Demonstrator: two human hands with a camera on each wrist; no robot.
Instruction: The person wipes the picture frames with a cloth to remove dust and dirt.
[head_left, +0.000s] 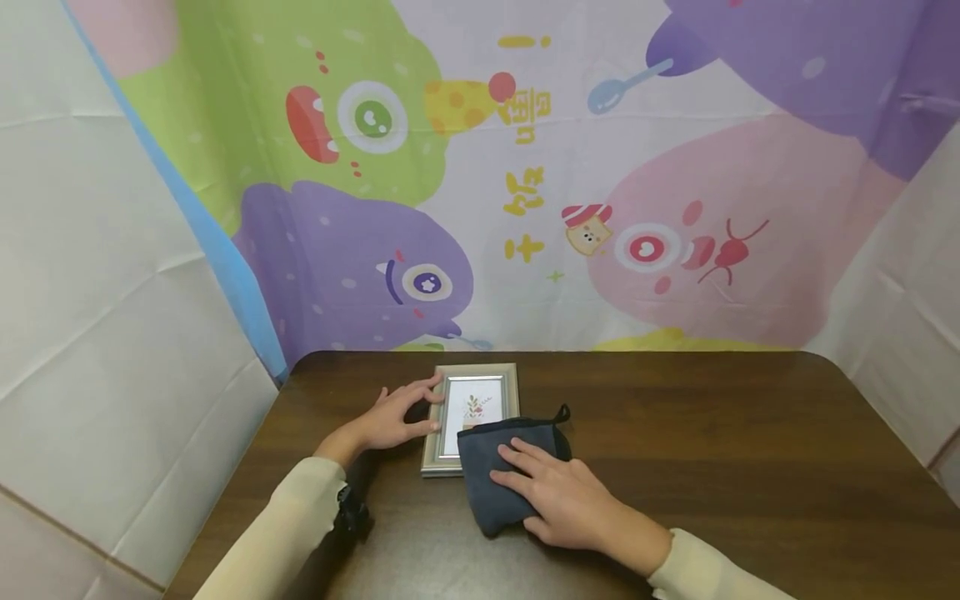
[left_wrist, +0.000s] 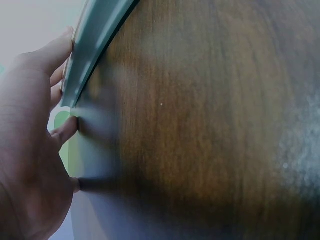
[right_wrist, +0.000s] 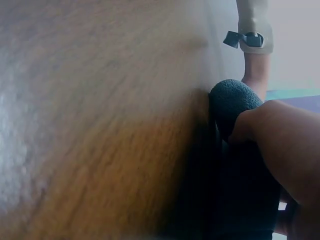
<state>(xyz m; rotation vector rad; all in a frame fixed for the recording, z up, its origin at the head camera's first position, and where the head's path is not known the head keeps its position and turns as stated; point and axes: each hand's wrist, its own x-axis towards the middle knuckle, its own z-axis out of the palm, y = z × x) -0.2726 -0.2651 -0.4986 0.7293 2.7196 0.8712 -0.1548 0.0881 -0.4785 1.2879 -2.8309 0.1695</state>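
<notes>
A picture frame [head_left: 433, 450] with a pale silvery border lies flat on the table, a small plant drawing inside it. My left hand [head_left: 393, 418] touches its left edge with spread fingers and thumb. In the left wrist view, fingertips meet the side of the frame [left_wrist: 95, 47], while other fingers reach toward the table. My right hand [head_left: 562, 496] rests with extended fingers on a folded dark grey cloth [head_left: 483, 475] with black edging and a small loop. That cloth covers the frame's lower right part. The right thumb lies along the cloth's fold [right_wrist: 232, 102] in the right wrist view.
Both hands work over a dark wooden table [head_left: 712, 450]. Behind its far edge hangs a curtain [head_left: 555, 308] printed with cartoon monsters. Pale panels [head_left: 112, 333] close off the sides. A black strap device [head_left: 351, 510] sits on the left wrist.
</notes>
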